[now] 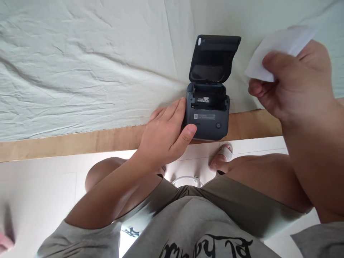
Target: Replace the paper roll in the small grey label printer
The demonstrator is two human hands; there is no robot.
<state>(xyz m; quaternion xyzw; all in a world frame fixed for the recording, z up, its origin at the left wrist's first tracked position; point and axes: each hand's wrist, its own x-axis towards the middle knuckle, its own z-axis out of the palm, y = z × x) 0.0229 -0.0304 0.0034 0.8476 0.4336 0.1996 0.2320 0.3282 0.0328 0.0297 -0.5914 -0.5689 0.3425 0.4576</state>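
A dark grey portable label printer [208, 127] sits at the table's front edge. Its black lid [212, 59] is swung up and back, so the hollow paper bay shows. My left hand [168, 132] holds the printer at its left side, fingers stretched along the side wall and thumb over the near left corner. To the right of the printer and apart from it, my right hand [295, 77] is raised and slightly blurred. It pinches a piece of white paper [287, 41] between thumb and fingers; part of the paper is hidden behind the hand.
A pale green, wrinkled cloth [94, 71] covers the table, with a strip of wooden edge [107, 142] bare along the front. Below are my legs, a sandalled foot [224, 154] and the light tiled floor [48, 193]. Something pink [5, 240] shows at the lower left.
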